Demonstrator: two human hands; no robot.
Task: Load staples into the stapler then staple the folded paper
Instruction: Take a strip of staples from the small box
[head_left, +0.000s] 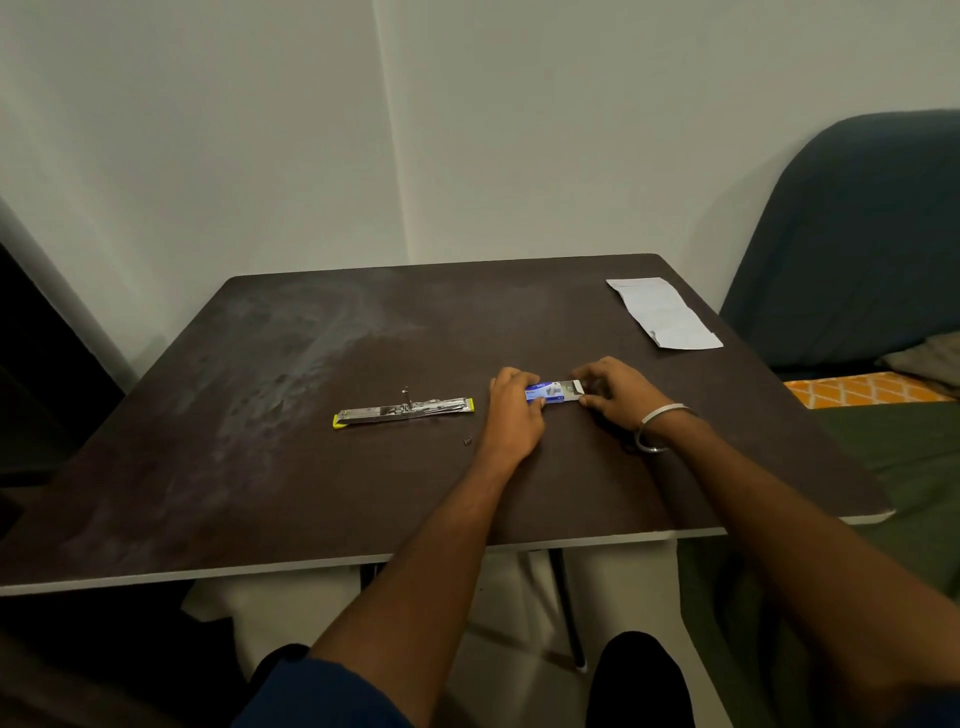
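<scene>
Both forearms are stretched forward over the dark table. The folded paper lies at its far right corner. The stapler is laid open flat, left of the hands. A small staple box is gripped between left hand and right hand, fingers clamped on its ends.

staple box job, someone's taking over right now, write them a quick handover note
Left hand: holds the blue end of the staple box on the table.
Right hand: at the box's open white end.
Stapler: lies opened out flat, left of the hands, untouched.
One small loose staple piece lies near the left hand.
Folded paper: far right corner, apart from the rest.
Done: stapler opened, box end open.
Left: take out a strip, load it, close the stapler, staple the paper.
</scene>
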